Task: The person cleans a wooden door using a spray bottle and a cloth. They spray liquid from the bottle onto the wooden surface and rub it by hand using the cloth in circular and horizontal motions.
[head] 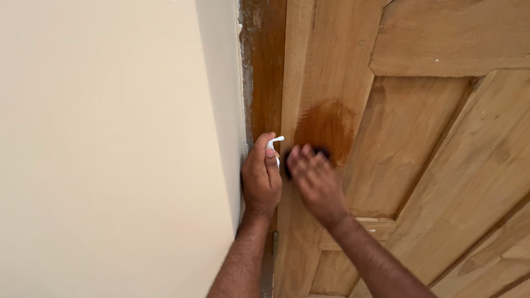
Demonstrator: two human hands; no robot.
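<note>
Cream wall (110, 138) at left. Left hand (261, 176) is closed on a small white container (274, 144) at the frame (265, 72). Right hand (316, 179), blurred, is pressed on a dark pad (320, 152) against the door (419, 165), beneath a wet stain patch (326, 124). Staining is judged barely begun; even strokes are called for next.

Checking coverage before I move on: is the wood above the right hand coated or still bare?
Coated in part: a dark glossy patch sits above the right hand; the rest of the door looks pale and dry.
</note>
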